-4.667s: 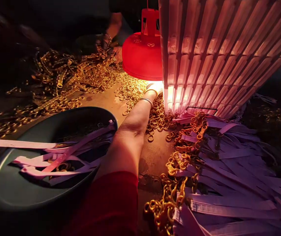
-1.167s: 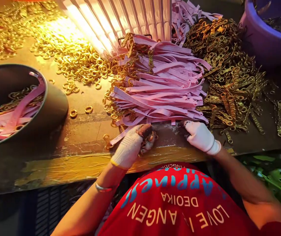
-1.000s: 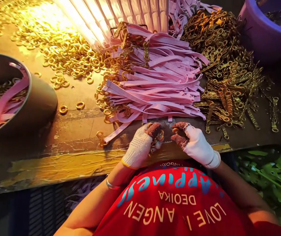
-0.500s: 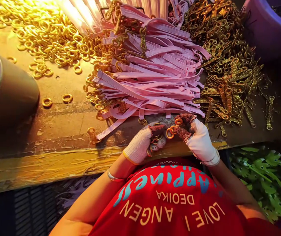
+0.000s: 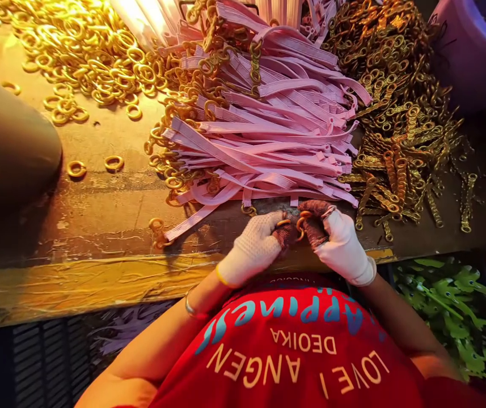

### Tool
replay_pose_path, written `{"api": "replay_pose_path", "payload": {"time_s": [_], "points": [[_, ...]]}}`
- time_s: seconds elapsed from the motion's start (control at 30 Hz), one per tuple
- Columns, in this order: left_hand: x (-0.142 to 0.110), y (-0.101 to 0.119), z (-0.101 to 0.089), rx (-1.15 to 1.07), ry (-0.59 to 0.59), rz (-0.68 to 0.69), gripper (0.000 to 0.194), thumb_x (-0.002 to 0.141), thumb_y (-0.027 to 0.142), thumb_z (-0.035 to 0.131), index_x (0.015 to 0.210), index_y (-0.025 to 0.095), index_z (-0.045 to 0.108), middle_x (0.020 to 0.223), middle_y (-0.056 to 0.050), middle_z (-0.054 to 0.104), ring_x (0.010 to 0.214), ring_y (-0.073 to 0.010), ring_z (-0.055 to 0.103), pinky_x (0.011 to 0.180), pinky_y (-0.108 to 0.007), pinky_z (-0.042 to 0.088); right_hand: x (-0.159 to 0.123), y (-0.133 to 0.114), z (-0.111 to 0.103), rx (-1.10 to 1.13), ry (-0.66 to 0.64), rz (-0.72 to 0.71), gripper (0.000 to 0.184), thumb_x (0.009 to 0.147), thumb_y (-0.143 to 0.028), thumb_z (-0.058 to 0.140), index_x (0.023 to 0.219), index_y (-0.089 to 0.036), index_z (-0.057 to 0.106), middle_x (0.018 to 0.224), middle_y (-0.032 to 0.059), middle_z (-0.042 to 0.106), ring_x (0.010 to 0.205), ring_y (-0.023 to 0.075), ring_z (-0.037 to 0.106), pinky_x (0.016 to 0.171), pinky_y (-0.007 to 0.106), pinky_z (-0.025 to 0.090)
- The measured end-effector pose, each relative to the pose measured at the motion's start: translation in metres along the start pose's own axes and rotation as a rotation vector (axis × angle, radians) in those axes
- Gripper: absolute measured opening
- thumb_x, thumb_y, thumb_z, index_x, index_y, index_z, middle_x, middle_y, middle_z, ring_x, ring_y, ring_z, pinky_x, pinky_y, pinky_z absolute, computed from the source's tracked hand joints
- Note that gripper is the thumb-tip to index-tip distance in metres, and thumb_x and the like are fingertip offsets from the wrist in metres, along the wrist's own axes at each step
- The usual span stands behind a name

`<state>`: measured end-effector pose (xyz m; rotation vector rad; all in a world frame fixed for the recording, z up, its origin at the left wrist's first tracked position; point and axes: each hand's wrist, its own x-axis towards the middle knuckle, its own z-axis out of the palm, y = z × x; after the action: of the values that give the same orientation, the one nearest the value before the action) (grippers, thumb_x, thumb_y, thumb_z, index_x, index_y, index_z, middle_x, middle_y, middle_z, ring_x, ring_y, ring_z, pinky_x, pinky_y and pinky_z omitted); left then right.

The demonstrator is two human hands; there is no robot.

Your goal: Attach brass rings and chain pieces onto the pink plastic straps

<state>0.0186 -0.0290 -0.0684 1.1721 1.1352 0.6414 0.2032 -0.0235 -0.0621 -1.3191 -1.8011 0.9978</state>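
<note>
Both my hands wear white knit gloves with dark red fingertips and meet at the near edge of the table (image 5: 98, 226). My left hand (image 5: 256, 246) is closed around gold rings. My right hand (image 5: 336, 241) pinches a gold ring (image 5: 300, 222) between thumb and fingers, touching the left fingertips. Just beyond my hands lies a heap of pink straps (image 5: 263, 130) with gold rings along its left side.
Loose gold rings (image 5: 85, 62) are scattered at the far left. A pile of gold ring chains (image 5: 400, 113) lies on the right. A dark round bowl (image 5: 8, 147) stands at the left edge, a purple tub (image 5: 476, 51) at the far right. Green leaves (image 5: 447, 300) show below the table.
My left arm came back from reaching under the red lamp to the table's near edge. Both gloved hands have drawn together, and the right hand now pinches a ring against the left fingertips.
</note>
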Motion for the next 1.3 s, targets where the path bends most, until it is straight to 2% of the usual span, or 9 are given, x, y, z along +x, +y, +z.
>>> {"api": "replay_pose_path", "payload": {"time_s": [0.13,0.27,0.33,0.43,0.67,0.77,0.9,1.07,1.3], "points": [[-0.011,0.01,-0.004,0.423,0.25,0.258,0.037,0.076,0.02,0.063,0.11,0.019,0.077,0.112,-0.01,0.075,0.109,-0.0298,0.066,0.103,-0.041,0.049,0.02,0.009,-0.006,0.334,0.21,0.22,0.017,0.088,-0.035,0.068,0.099,-0.025,0.061,0.086,0.0007,0.069,0.07,0.015,0.064,0.06,0.027,0.054],[-0.02,0.017,-0.017,0.077,0.302,0.13,0.025,0.081,0.026,0.067,0.103,0.018,0.075,0.083,-0.005,0.071,0.067,-0.018,0.063,0.067,-0.03,0.055,0.033,0.002,-0.018,0.545,0.366,0.267,0.026,0.082,-0.042,0.076,0.093,-0.027,0.057,0.075,-0.0034,0.061,0.05,0.009,0.048,0.041,0.021,0.036],[-0.02,0.013,-0.025,-0.342,0.18,-0.027,0.019,0.085,0.033,0.067,0.097,0.018,0.069,0.065,0.0,0.061,0.046,-0.01,0.046,0.044,-0.021,0.04,0.03,-0.007,-0.018,0.506,0.294,0.265,0.03,0.08,-0.045,0.08,0.094,-0.027,0.06,0.082,-0.0016,0.065,0.057,0.0108,0.056,0.046,0.023,0.045],[-0.014,-0.001,-0.031,-0.792,-0.076,-0.169,0.026,0.08,0.037,0.074,0.093,0.016,0.065,0.06,0.002,0.056,0.038,-0.0062,0.039,0.036,-0.017,0.028,0.021,-0.019,-0.008,0.45,0.133,0.23,0.034,0.079,-0.047,0.083,0.097,-0.025,0.064,0.093,0.001,0.071,0.078,0.017,0.069,0.069,0.032,0.061],[0.0,-0.022,-0.014,-0.999,-0.265,-0.351,0.056,0.085,0.067,0.062,0.083,0.011,0.066,0.064,-0.008,0.066,0.036,-0.0091,0.047,0.029,-0.017,0.025,0.009,-0.014,0.005,0.391,0.008,0.187,0.027,0.089,-0.041,0.075,0.108,-0.025,0.065,0.098,0.0032,0.074,0.083,0.0188,0.073,0.077,0.034,0.063],[0.003,-0.021,-0.01,-0.988,-0.275,-0.431,0.044,0.085,0.056,0.067,0.084,0.012,0.066,0.067,-0.008,0.066,0.041,-0.0107,0.052,0.03,-0.016,0.028,0.006,-0.012,-0.003,0.197,0.006,0.077,0.023,0.093,-0.031,0.069,0.115,-0.026,0.066,0.102,0.0034,0.076,0.088,0.0192,0.073,0.084,0.035,0.062],[0.0,-0.012,-0.007,-0.769,-0.161,-0.296,0.034,0.086,0.048,0.069,0.09,0.014,0.065,0.078,-0.006,0.069,0.045,-0.0077,0.052,0.035,-0.015,0.031,0.008,-0.012,-0.012,-0.065,-0.084,0.002,0.028,0.091,-0.025,0.067,0.12,-0.024,0.066,0.105,0.0044,0.076,0.092,0.0203,0.073,0.087,0.035,0.06],[-0.004,0.01,-0.004,-0.356,-0.088,-0.218,0.029,0.091,0.037,0.065,0.072,0.016,0.057,0.054,0.003,0.055,0.04,-0.0055,0.042,0.037,-0.015,0.028,0.011,-0.003,-0.015,-0.071,-0.198,0.0,0.026,0.093,-0.022,0.063,0.119,-0.022,0.064,0.108,0.005,0.075,0.097,0.0208,0.072,0.091,0.035,0.057],[-0.005,0.015,0.004,-0.426,-0.022,-0.24,0.03,0.093,0.043,0.061,0.078,0.018,0.058,0.056,0.004,0.054,0.043,-0.0068,0.041,0.039,-0.017,0.028,-0.003,-0.004,-0.029,-0.179,-0.176,-0.006,0.029,0.1,-0.031,0.055,0.127,-0.02,0.059,0.118,0.0116,0.072,0.111,0.0259,0.067,0.099,0.041,0.053]]}}
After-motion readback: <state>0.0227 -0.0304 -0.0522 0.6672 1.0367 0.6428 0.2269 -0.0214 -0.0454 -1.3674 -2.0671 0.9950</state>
